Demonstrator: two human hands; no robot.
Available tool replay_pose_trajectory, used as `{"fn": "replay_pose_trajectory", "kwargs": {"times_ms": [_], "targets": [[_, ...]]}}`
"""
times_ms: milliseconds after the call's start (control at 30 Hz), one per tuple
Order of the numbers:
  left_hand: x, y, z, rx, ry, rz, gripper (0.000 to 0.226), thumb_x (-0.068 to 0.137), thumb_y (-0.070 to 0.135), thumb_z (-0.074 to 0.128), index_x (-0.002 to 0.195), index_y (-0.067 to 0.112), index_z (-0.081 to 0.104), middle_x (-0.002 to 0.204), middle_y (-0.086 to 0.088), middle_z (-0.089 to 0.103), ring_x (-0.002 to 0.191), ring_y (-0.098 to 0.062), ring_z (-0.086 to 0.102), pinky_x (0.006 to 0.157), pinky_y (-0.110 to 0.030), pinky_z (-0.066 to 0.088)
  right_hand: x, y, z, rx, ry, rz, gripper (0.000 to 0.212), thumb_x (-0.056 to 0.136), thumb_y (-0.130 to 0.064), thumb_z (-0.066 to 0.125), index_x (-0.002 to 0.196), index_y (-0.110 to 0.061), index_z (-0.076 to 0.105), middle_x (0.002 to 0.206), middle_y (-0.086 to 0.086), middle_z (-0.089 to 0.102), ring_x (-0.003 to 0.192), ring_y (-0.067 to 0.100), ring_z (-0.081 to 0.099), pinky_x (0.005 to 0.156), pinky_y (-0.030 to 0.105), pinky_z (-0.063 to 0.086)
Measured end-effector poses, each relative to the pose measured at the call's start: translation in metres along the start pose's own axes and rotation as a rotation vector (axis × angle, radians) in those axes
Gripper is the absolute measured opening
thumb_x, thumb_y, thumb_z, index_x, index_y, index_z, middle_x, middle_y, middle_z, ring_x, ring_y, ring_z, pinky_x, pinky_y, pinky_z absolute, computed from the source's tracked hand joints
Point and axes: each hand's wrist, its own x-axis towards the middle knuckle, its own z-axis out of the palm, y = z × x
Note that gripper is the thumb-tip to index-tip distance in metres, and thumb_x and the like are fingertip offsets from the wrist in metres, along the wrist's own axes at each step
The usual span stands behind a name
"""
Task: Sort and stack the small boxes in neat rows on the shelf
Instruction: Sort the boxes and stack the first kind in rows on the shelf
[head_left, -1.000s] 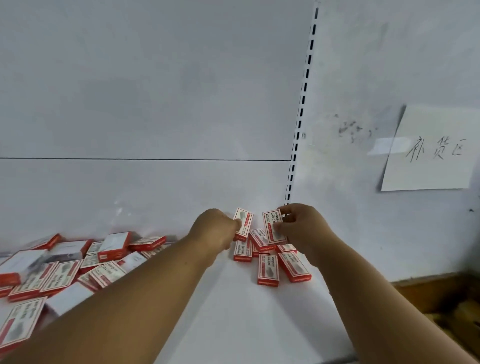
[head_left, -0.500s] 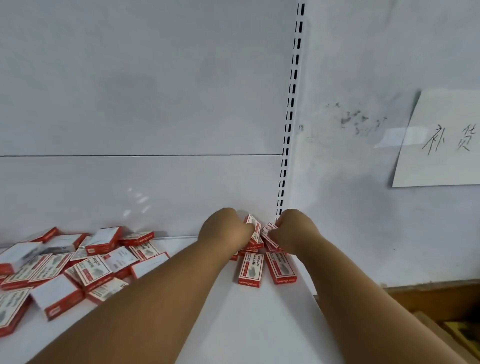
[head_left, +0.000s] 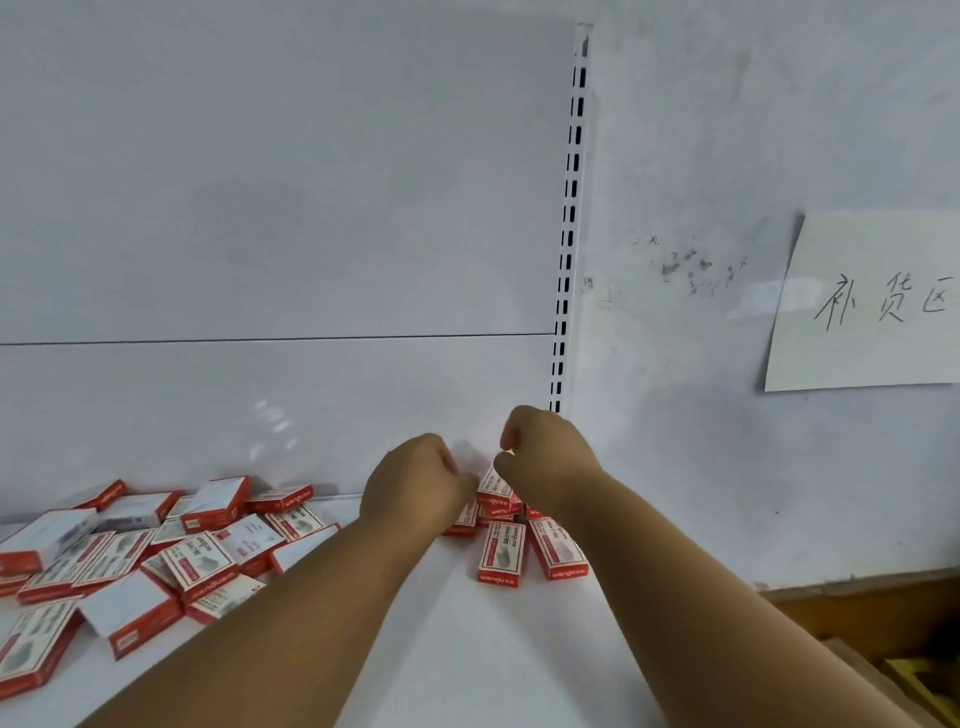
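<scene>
Head view: both hands, left (head_left: 415, 483), right (head_left: 545, 457), curled over boxes (head_left: 496, 499); grip unclear.

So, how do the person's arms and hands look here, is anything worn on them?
Both forearms are bare up to the frame edge: no sleeves show. The left hand and the right hand wear no gloves, and no rings, watch or bracelet can be seen on the visible sides. No marks or bandages show either.

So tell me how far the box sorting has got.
Barely begun. A few boxes lie together at the shelf's right end, not yet a neat row. Both hands work at that cluster; fingers hidden. The loose pile on the left remains.
</scene>
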Motion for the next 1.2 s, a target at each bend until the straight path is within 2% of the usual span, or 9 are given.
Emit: {"fn": "replay_pose_trajectory", "kwargs": {"times_ms": [333,467,567,700,833,933,1033,1100,1200], "targets": [[-0.016,-0.092,-0.096,-0.005,-0.038,0.015,0.013,0.081,0.035,0.071,0.079,0.028,0.060,0.081,0.010,0.062,0.076,-0.008,0.059,0.062,-0.028,0.044,-0.018,-0.087,0.039,0.042,-0.008,-0.145,0.016,0.086,-0.029,0.062,0.100,-0.021,0.061,0.105,-0.003,0.061,0.093,0.017,0.058,0.074,0.028,0.047],[-0.023,-0.135,-0.129,0.019,-0.043,0.010,0.012,0.082,0.029,0.072,0.085,0.031,0.061,0.088,0.012,0.062,0.080,-0.007,0.059,0.063,-0.026,0.044,-0.030,-0.123,0.061,0.015,-0.073,-0.173,0.013,0.089,-0.031,0.061,0.099,-0.023,0.059,0.102,-0.006,0.063,0.092,0.016,0.058,0.068,0.026,0.042],[-0.032,-0.166,-0.143,-0.024,-0.057,-0.002,0.014,0.084,0.022,0.070,0.088,0.032,0.062,0.094,0.012,0.065,0.082,-0.006,0.061,0.060,-0.023,0.045,-0.039,-0.146,0.081,-0.019,-0.119,-0.197,0.013,0.089,-0.030,0.062,0.099,-0.023,0.060,0.103,-0.005,0.063,0.095,0.016,0.058,0.073,0.027,0.046],[-0.046,-0.194,-0.154,0.081,-0.150,0.084,0.014,0.085,0.037,0.066,0.098,0.038,0.062,0.104,0.018,0.062,0.093,-0.005,0.060,0.078,-0.026,0.052,-0.056,-0.169,0.107,-0.075,-0.178,-0.210,0.019,0.086,-0.032,0.065,0.103,-0.023,0.064,0.107,-0.004,0.064,0.096,0.016,0.057,0.081,0.030,0.051],[-0.053,-0.208,-0.155,0.196,-0.257,0.256,0.040,0.085,0.037,0.064,0.124,0.038,0.058,0.131,0.009,0.055,0.118,-0.014,0.052,0.093,-0.027,0.040,-0.079,-0.184,0.117,-0.292,-0.195,-0.284,0.033,0.084,-0.051,0.060,0.097,-0.022,0.069,0.097,0.001,0.061,0.093,0.022,0.052,0.080,0.036,0.048],[-0.052,-0.208,-0.154,0.250,-0.279,0.271,0.053,0.086,0.041,0.062,0.137,0.039,0.049,0.145,0.006,0.046,0.132,-0.018,0.044,0.106,-0.034,0.035,-0.091,-0.187,0.118,-0.516,-0.166,-0.273,0.050,0.086,-0.061,0.051,0.117,-0.024,0.064,0.112,0.004,0.055,0.106,0.025,0.045,0.089,0.037,0.041],[-0.047,-0.208,-0.151,0.342,-0.290,0.295,0.058,0.084,0.051,0.059,0.139,0.042,0.045,0.145,0.003,0.046,0.133,-0.023,0.040,0.107,-0.039,0.034,-0.097,-0.187,0.122,-0.506,-0.139,-0.217,0.056,0.082,-0.060,0.055,0.125,-0.025,0.060,0.118,0.005,0.054,0.111,0.026,0.044,0.092,0.038,0.040],[-0.045,-0.209,-0.149,0.320,-0.263,0.298,0.059,0.081,0.054,0.061,0.137,0.043,0.047,0.138,0.001,0.050,0.129,-0.025,0.043,0.104,-0.040,0.037,-0.102,-0.186,0.122,-0.411,-0.098,-0.178,0.053,0.076,-0.055,0.062,0.119,-0.024,0.057,0.114,0.002,0.056,0.106,0.024,0.047,0.088,0.035,0.042],[-0.043,-0.210,-0.146,0.285,-0.229,0.335,0.054,0.076,0.054,0.067,0.127,0.041,0.055,0.125,0.003,0.056,0.119,-0.022,0.050,0.098,-0.038,0.043,-0.109,-0.179,0.115,-0.106,-0.062,-0.055,0.030,0.078,-0.026,0.067,0.100,-0.023,0.047,0.092,-0.004,0.059,0.083,0.017,0.053,0.063,0.026,0.041]]}}
